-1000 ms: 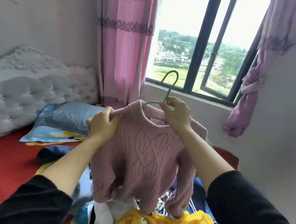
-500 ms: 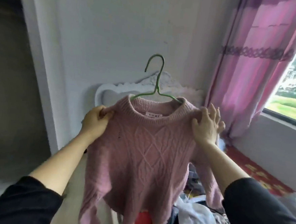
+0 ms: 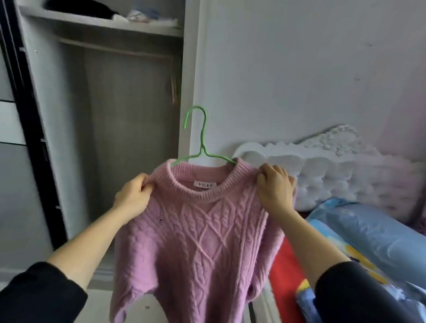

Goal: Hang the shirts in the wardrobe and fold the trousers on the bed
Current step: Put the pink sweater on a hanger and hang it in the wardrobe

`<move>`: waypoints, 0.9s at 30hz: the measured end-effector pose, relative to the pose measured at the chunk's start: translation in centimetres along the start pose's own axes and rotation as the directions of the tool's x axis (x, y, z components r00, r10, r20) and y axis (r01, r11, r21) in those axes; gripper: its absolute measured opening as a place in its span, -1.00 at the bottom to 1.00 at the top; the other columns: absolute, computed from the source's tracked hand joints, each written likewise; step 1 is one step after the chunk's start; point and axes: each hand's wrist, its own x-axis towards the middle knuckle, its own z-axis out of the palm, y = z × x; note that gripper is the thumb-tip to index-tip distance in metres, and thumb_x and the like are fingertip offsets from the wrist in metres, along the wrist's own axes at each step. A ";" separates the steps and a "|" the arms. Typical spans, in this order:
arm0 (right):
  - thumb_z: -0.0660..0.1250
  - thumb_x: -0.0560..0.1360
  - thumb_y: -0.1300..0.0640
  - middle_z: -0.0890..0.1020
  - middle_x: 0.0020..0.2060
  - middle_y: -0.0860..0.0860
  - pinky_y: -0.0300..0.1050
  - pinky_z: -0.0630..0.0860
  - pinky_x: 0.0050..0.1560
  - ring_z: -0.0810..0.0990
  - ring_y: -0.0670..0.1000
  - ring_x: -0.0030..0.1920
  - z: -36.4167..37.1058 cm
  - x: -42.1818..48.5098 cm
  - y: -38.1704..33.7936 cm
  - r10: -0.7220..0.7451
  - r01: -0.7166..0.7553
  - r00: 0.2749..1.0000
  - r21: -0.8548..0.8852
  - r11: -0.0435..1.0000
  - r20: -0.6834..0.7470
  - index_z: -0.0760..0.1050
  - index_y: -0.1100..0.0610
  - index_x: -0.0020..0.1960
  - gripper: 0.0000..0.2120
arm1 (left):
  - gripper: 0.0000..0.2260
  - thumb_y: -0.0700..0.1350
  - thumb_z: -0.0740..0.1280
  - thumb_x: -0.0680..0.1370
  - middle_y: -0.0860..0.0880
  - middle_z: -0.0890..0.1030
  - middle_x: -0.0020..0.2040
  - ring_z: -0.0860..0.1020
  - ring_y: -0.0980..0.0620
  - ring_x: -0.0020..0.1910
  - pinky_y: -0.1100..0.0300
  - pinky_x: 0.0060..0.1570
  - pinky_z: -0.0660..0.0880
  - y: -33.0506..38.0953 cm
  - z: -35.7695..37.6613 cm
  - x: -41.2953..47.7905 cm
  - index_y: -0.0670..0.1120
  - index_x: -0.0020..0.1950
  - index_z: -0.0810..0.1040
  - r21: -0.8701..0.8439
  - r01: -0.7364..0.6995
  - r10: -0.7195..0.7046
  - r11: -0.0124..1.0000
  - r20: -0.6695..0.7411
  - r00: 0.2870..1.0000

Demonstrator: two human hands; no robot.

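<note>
Wardrobe (image 3: 60, 100) on the L, door slid open. Its top shelf (image 3: 98, 23) holds a black garment (image 3: 79, 4) w/ a pale folded cloth (image 3: 146, 15) just beside it. The rail (image 3: 114, 49) runs under the shelf, w/ a few thin things (image 3: 174, 88) hanging at its R end, too blurred to name. Bed (image 3: 287, 272) on the R w/ red sheet, white tufted headboard (image 3: 344, 175) and a blue pillow (image 3: 383, 238) on it. Pink cable-knit sweater (image 3: 200, 248) is held up in the air betw. wardrobe & bed, already on a green wire hanger (image 3: 200, 140), hook upright above the collar. Both hands are curled tight: L hand (image 3: 134, 196) pinches the L shoulder of the knit, R hand (image 3: 275, 188) grips the R shoulder
</note>
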 end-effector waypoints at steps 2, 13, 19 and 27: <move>0.18 0.48 0.16 0.46 -0.17 -0.02 -0.07 0.16 -0.05 0.44 0.12 -0.05 3.3 1.7 -3.9 -0.109 0.102 0.990 0.073 0.992 0.093 0.42 0.10 -0.14 -0.94 | -0.85 -0.01 0.23 0.56 0.01 0.58 -0.24 0.56 -0.16 -0.11 -0.08 0.00 0.49 -2.4 -1.5 1.8 0.03 -0.20 0.42 -0.031 0.044 -0.046 0.999 -0.053 0.998; 0.13 0.62 0.00 0.44 -0.14 -0.01 -0.01 0.39 -0.03 0.45 0.07 -0.10 21.0 10.2 -16.3 -0.331 0.282 0.858 0.178 0.943 0.392 0.36 0.05 -0.27 -0.69 | -0.79 0.02 0.23 0.59 0.06 0.51 -0.24 0.52 -0.09 0.00 0.04 0.01 0.35 -13.9 -8.2 14.3 0.04 -0.25 0.40 0.350 0.157 -0.096 0.923 -0.185 0.978; 0.27 0.54 0.06 0.41 -0.42 0.03 -0.15 0.31 -0.36 0.34 -0.01 -0.39 29.7 18.7 -22.3 -0.327 0.100 0.782 0.412 0.906 0.530 0.42 0.29 -0.40 -0.58 | -0.85 -0.04 0.22 0.57 -0.08 0.57 -0.13 0.50 -0.18 0.06 0.02 -0.06 0.40 -18.4 -9.2 24.8 -0.01 -0.19 0.40 0.390 0.235 -0.150 0.890 -0.237 0.960; 0.31 0.40 0.15 0.53 -0.50 0.00 -0.26 0.38 -0.43 0.45 -0.06 -0.46 39.6 30.2 -31.5 -0.245 -0.064 0.745 0.432 0.899 0.620 0.52 0.21 -0.45 -0.73 | -0.74 -0.21 0.21 0.56 -0.17 0.61 0.15 0.54 -0.16 0.16 0.03 0.14 0.47 -22.0 -10.2 39.8 -0.09 0.23 0.52 0.248 0.204 -0.175 0.947 -0.133 0.976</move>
